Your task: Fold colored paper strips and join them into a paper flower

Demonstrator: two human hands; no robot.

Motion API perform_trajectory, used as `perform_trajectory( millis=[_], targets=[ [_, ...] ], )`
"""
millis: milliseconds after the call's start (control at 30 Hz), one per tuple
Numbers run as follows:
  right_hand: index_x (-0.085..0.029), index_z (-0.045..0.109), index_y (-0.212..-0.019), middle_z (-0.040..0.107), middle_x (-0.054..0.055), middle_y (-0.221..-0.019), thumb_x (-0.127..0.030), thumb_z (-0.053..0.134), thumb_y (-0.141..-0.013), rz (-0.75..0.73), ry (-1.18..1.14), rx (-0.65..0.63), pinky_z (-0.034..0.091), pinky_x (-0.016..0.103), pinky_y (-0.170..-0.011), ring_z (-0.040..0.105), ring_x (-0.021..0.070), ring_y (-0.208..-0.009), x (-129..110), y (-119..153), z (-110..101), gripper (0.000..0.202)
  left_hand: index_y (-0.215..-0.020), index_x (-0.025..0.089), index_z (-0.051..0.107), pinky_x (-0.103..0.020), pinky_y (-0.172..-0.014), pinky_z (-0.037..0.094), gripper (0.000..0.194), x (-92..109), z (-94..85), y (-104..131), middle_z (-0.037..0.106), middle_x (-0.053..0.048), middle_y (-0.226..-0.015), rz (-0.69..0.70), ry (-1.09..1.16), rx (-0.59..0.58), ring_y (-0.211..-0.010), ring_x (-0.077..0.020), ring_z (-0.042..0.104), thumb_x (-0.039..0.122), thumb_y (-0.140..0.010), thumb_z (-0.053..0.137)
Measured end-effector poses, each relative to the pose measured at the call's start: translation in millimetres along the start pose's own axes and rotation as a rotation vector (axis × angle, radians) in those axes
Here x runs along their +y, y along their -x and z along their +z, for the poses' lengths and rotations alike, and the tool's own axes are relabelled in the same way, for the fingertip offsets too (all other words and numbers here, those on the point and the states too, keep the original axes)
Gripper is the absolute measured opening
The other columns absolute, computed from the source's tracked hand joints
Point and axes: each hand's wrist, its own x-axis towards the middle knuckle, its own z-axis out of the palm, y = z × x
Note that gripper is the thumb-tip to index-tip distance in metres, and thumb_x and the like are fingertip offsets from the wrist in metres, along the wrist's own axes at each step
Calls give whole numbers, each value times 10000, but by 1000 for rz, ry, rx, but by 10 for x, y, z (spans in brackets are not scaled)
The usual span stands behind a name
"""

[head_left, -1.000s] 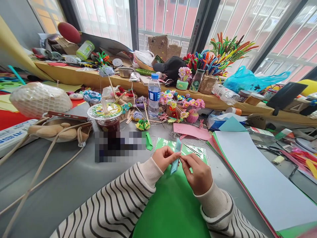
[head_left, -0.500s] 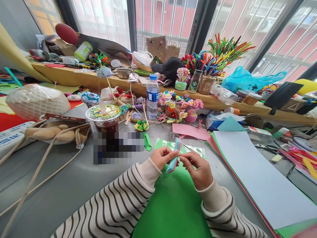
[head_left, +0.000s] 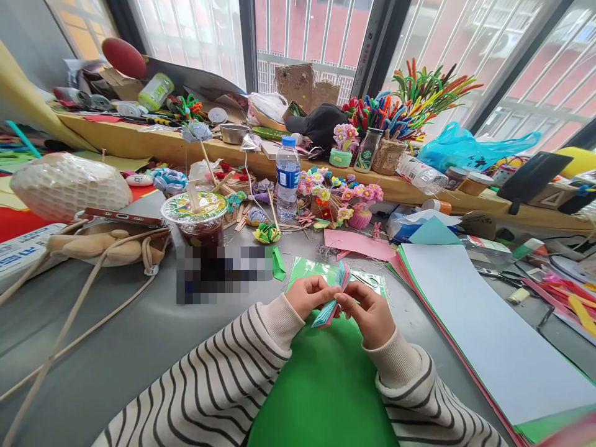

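Between my hands is a narrow bundle of pleated blue and pink paper [head_left: 326,315], held slantwise with its folds fanning a little at both ends. My left hand [head_left: 308,297] pinches its middle between thumb and fingers. From the other side, the thumb and fingertips of my right hand [head_left: 372,311] are closed on the same middle, close to the left thumb. Whether a thread or wire lies between the fingertips is too small to tell. Below the hands spreads a smooth green surface [head_left: 321,391]. Behind them lies a clear packet with green [head_left: 307,268] and a pair of scissors [head_left: 370,279].
A stack of coloured paper [head_left: 470,323] lies to the right. A drink cup [head_left: 200,226] and a beige bag [head_left: 107,251] stand left. Farther back are a water bottle [head_left: 287,180], pink paper [head_left: 358,244] and yarn flowers [head_left: 361,214], before a cluttered ledge [head_left: 261,155].
My right hand has moved slightly left, and its fingertips now press against the bundle's middle. The paper bundle has tilted more to the right at its top.
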Motion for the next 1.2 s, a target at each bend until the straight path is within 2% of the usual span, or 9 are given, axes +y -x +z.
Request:
perform_trajectory(
  millis=[167,467,600,733,833,933,1067,1200],
  targets=[
    [-167,510,-642,473,-32,-590,-321,579,-714,-102,-15,2,389,200,-394,481,70,-468,-32,38,17,183,-527,134,440,-202,-395,411,383,0,-4,-2,578,13,-415,43,50,-13,-412,-128,575,418,-525,697],
    [-170,500,-642,428,-38,-641,-261,568,-736,-149,-114,-25,414,205,-403,528,74,-488,-34,58,36,147,-542,134,436,-207,-418,427,326,-10,-6,24,587,6,-442,161,31,-63,-442,-129,586,368,-631,645],
    [-171,499,-637,428,-41,-632,-264,568,-737,-142,-133,-8,408,205,-406,519,71,-481,-23,55,43,153,-539,139,430,-217,-421,427,331,-15,-3,26,588,0,-445,164,31,-66,-439,-132,581,377,-633,641],
    [-171,508,-627,455,-46,-575,-306,611,-693,-65,-216,-14,389,209,-413,494,72,-458,40,1,27,182,-532,147,417,-211,-403,410,366,-13,1,-3,579,11,-427,105,61,-59,-409,-124,563,416,-593,658],
    [-165,577,-688,450,-49,-507,-418,635,-632,65,-367,-71,364,214,-407,429,63,-422,83,-53,-4,266,-516,157,409,-211,-376,387,411,-27,3,-21,567,16,-407,-28,114,-104,-368,-120,538,470,-532,674],
    [-153,633,-751,379,-62,-446,-497,628,-593,164,-490,-74,307,205,-373,356,56,-399,88,-80,-29,378,-512,153,455,-213,-368,368,407,-41,-6,-14,577,6,-424,-163,108,-183,-359,-124,534,497,-512,672],
    [-133,649,-683,326,-75,-391,-477,663,-557,198,-475,-42,231,190,-339,308,42,-358,61,-81,-57,367,-603,142,561,-233,-436,413,350,-18,-41,12,618,-13,-512,-219,114,-246,-451,-143,581,473,-550,663],
    [-135,641,-664,339,-78,-390,-455,669,-555,180,-359,51,205,183,-333,304,30,-338,26,-67,-81,340,-708,116,609,-265,-526,450,298,10,-74,18,653,-47,-610,-193,66,-312,-557,-169,612,355,-557,702]
  ],
)
